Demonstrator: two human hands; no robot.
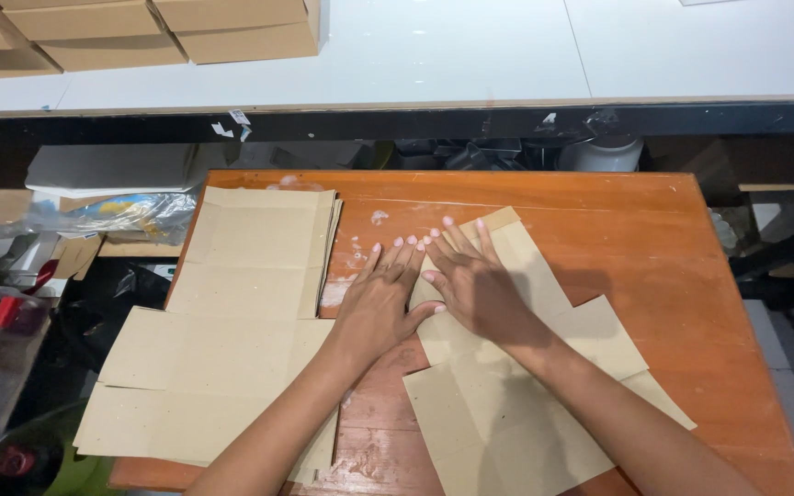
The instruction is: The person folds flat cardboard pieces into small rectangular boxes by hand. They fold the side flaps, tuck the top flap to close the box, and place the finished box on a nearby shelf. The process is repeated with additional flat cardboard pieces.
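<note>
A flat brown cardboard box blank (507, 404) lies at an angle on the orange wooden table (654, 239). My right hand (470, 280) presses flat on its upper part with the fingers spread. My left hand (380, 298) lies flat beside it, fingers apart, partly on the blank's left edge and partly on the tabletop, its thumb touching my right hand. To the left sits a stack of the same flat blanks (241, 303), overhanging the table's left edge. Neither hand grips anything.
A long white worktable (470, 55) runs across the back, with folded cardboard boxes (140, 32) on its left end. Plastic bags and clutter (112, 216) lie on the floor to the left. White smears mark the orange tabletop.
</note>
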